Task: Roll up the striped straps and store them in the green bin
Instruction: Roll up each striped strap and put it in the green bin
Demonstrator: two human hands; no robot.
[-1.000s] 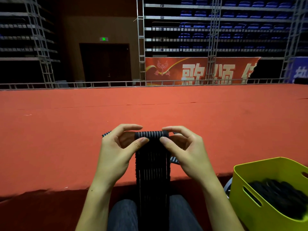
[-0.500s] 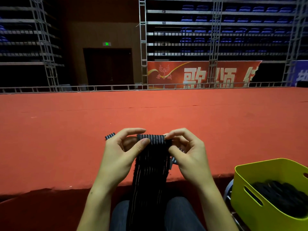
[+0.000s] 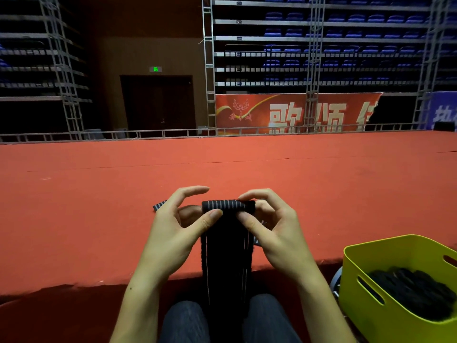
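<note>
The top end of the strap [image 3: 226, 246] is now turned over into a small tight roll [image 3: 223, 206], where a second ago it was only a flat folded edge. So the rolling has begun, but I judge most of the task on this strap is not yet done: a long flat part hangs from the roll down between the knees.

The left hand [image 3: 173, 233] pinches the left end of the roll, its thumb pressing from the near side and the fingers curved over the top. The roll is held in the air above the near edge of the red stage [image 3: 99, 206], not lying on it. The right hand [image 3: 274, 229] pinches the right end in the same way, and its fingers are now curled closer around the roll than before. The hanging part looks narrower and more gathered than earlier.

At the right, off the stage's near edge, stands the green bin [image 3: 366, 276] with dark straps already inside.
</note>
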